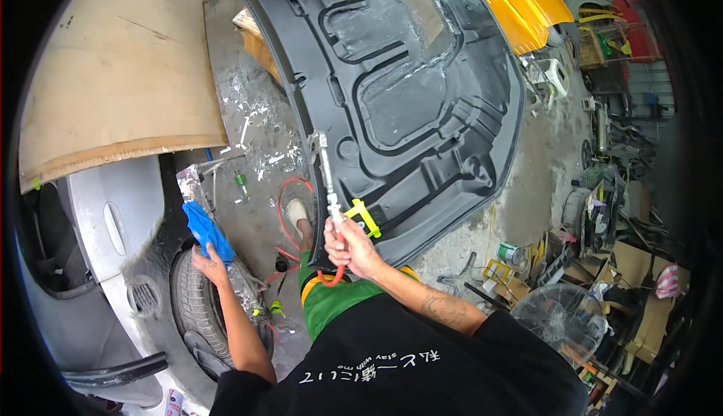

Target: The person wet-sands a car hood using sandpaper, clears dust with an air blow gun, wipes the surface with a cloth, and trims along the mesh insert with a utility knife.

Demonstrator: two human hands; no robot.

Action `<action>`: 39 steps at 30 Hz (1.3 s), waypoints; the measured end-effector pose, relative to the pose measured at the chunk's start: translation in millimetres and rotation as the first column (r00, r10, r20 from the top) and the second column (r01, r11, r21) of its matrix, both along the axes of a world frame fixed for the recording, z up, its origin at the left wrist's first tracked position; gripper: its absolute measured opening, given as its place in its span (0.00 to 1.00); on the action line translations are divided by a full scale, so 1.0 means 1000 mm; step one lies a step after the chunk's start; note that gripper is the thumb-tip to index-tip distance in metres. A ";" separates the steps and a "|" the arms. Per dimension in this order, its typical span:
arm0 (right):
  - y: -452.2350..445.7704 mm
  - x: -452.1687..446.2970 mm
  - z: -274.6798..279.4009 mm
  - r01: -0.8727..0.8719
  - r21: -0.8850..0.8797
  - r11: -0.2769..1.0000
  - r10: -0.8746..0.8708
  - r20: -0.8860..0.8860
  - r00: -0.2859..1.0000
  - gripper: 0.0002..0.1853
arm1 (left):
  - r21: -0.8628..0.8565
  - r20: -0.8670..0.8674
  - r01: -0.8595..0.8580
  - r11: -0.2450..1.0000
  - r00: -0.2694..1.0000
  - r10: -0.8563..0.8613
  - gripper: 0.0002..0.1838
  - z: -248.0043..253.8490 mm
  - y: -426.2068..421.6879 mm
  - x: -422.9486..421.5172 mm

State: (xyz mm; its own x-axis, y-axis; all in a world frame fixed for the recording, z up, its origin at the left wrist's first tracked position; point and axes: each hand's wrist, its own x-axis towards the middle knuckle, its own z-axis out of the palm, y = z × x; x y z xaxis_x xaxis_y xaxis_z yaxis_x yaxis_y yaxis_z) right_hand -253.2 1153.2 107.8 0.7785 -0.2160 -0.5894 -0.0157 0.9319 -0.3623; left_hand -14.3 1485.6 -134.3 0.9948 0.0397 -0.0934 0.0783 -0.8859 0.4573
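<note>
My right hand (348,244) is wrapped round a long metal air tool (327,171) with a red hose (331,277) at its lower end. The tool lies over the edge of a large black moulded panel (407,107). Beside that hand, a yellow-green clamp-like piece (364,218) sits at the panel's lower corner. On the left, my left hand (209,260) touches a blue cloth (205,229) above a tyre (197,295); its fingers are partly against the cloth.
A silver car body (120,224) and a tan panel (124,62) stand at the left. The red hose loops across the floor near my foot. At the right are a fan (559,322), a white stool (555,77), a yellow panel (527,9) and piled parts.
</note>
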 end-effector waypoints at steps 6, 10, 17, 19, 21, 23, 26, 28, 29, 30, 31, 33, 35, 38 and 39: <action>-0.009 -0.055 0.005 -0.209 0.087 0.974 0.196 0.134 0.971 0.16 | -0.793 -0.116 0.388 0.469 0.660 -0.742 0.48 0.243 -0.249 -0.123; -0.044 -0.131 0.027 -0.406 0.012 0.914 0.394 0.218 0.893 0.19 | -0.608 -0.150 0.439 0.661 0.754 -0.639 0.37 0.277 -0.321 -0.218; -0.127 -0.238 0.051 -0.561 -0.333 0.758 0.606 0.043 0.794 0.23 | -0.766 -0.544 -0.252 0.592 0.745 -0.387 0.19 0.282 -0.414 -0.337; -0.142 -0.244 0.053 -0.615 -0.395 0.682 0.665 -0.014 0.747 0.24 | -0.745 -0.568 -0.220 0.629 0.704 -0.426 0.19 0.291 -0.432 -0.326; -0.161 -0.247 0.058 -0.678 -0.475 0.561 0.729 -0.104 0.676 0.24 | -0.730 -0.583 -0.195 0.655 0.677 -0.449 0.19 0.298 -0.451 -0.325; -0.194 -0.244 0.048 -0.632 -0.626 0.457 0.742 -0.123 0.659 0.24 | -0.737 -0.533 -0.119 0.666 0.707 -0.464 0.19 0.306 -0.476 -0.322; -0.257 -0.231 0.037 -0.550 -0.799 0.244 0.702 -0.246 0.669 0.26 | -0.749 -0.381 0.058 0.660 0.777 -0.501 0.21 0.308 -0.519 -0.309; -0.315 -0.235 0.026 -0.580 -0.789 0.200 0.610 -0.364 0.704 0.20 | -0.794 -0.324 0.116 0.597 0.750 -0.577 0.21 0.286 -0.554 -0.297; -0.344 -0.238 0.016 -0.580 -0.786 0.215 0.533 -0.404 0.744 0.18 | -0.784 -0.308 0.146 0.604 0.753 -0.582 0.20 0.265 -0.574 -0.296; -0.375 -0.241 -0.003 -0.509 -0.851 0.129 0.413 -0.421 0.808 0.16 | -0.704 -0.315 0.193 0.684 0.778 -0.543 0.17 0.272 -0.600 -0.299; -0.404 -0.239 -0.010 -0.513 -0.837 0.191 0.322 -0.440 0.838 0.14 | -0.581 -0.111 0.404 0.706 0.820 -0.561 0.16 0.241 -0.624 -0.302; -0.457 -0.222 -0.032 -0.365 -0.928 -0.072 0.106 -0.371 0.923 0.13 | -0.323 -0.004 0.571 0.754 0.796 -0.605 0.14 0.216 -0.668 -0.305; -0.505 -0.197 -0.050 -0.331 -0.891 -0.311 0.044 -0.362 0.931 0.17 | -0.212 -0.112 0.594 0.776 0.774 -0.623 0.14 0.224 -0.711 -0.316; -0.561 -0.163 -0.088 -0.416 -0.698 -0.583 0.030 -0.530 0.848 0.26 | -0.153 -0.092 0.618 0.771 0.768 -0.633 0.15 0.215 -0.766 -0.325; -0.576 -0.153 -0.091 -0.463 -0.625 -0.629 0.018 -0.607 0.794 0.29 | -0.148 -0.111 0.593 0.791 0.785 -0.609 0.15 0.206 -0.785 -0.327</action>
